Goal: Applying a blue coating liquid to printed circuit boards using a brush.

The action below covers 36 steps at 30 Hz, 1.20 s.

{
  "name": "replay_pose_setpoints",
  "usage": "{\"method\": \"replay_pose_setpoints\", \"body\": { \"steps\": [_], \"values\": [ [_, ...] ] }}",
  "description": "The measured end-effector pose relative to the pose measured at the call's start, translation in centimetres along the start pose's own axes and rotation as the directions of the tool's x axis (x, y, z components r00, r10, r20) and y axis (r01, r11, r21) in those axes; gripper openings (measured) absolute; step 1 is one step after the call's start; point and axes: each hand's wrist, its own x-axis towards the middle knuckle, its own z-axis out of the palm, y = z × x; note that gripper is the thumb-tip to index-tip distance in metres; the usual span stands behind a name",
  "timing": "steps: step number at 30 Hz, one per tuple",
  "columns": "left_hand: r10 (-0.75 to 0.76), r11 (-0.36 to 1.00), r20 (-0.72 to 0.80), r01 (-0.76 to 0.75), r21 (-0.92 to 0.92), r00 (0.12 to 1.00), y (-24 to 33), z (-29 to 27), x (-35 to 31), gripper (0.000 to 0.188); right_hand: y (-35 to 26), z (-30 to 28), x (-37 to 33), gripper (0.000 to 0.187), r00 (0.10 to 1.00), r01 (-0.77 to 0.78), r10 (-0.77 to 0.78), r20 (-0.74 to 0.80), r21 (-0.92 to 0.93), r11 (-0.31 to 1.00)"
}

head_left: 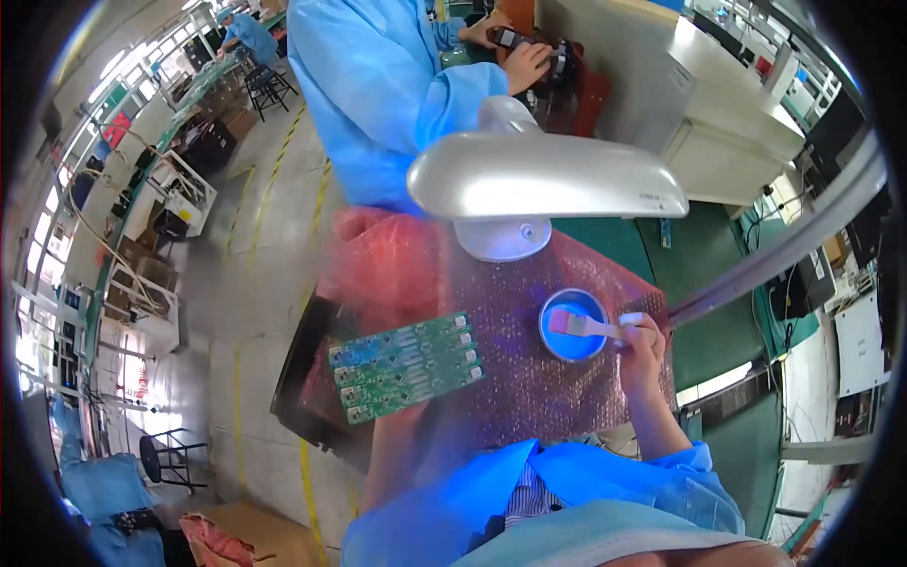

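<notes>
My right hand [642, 354] is closed around the handle of a flat brush [590, 327]. The brush's pinkish bristle end lies over a round metal bowl [573, 359], whose inside glows blue under the lamp. A green printed circuit board [408, 367] with a row of pale square connectors at each short end is held tilted to the left of the bowl. My left hand [404, 418] grips it from below at its near edge, and the fingers are mostly hidden beneath it. Part of the board's upper left shines blue.
A silver lamp [543, 180] overhangs the far side of the work surface. Red bubble wrap [510, 397] covers that surface. Across from me a person in a blue gown [364, 104] handles a dark device [562, 66]. A metal pole [784, 255] slants at right.
</notes>
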Motion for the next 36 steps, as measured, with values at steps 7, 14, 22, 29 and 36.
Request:
{"method": "replay_pose_setpoints", "body": {
  "steps": [7, 14, 22, 29, 36],
  "values": [
    [0.099, 0.994, 0.042, -0.101, 0.047, 0.994, 1.6, 0.9, 3.8, 0.047, 0.7, 0.2, 4.0, 0.013, 0.993, -0.029, 0.030, -0.110, 0.010, 1.000],
    [0.196, 0.918, 0.507, 0.025, -0.397, 0.839, 0.8, 0.7, 10.5, 0.046, 1.9, 1.6, 6.0, 0.013, 0.993, -0.037, 0.039, -0.112, 0.021, 0.999],
    [-0.097, 0.995, 0.066, 0.094, 0.043, 0.993, 1.9, -1.4, 6.4, 0.047, 1.8, 3.1, 4.4, 0.012, 0.982, -0.096, 0.095, -0.161, 0.001, 0.995],
    [-0.033, 0.987, 0.032, 0.038, -0.158, 0.999, 0.3, 0.2, 4.8, 0.055, -0.2, 4.8, 0.7, 0.014, 0.998, -0.058, 0.058, -0.009, 0.038, 0.998],
    [-0.138, 0.983, 0.085, 0.147, -0.108, 0.987, -2.1, 1.9, 4.1, 0.040, 0.6, 6.8, -1.8, 0.013, 0.993, -0.082, 0.079, 0.085, 0.035, 0.996]
  ]
}}
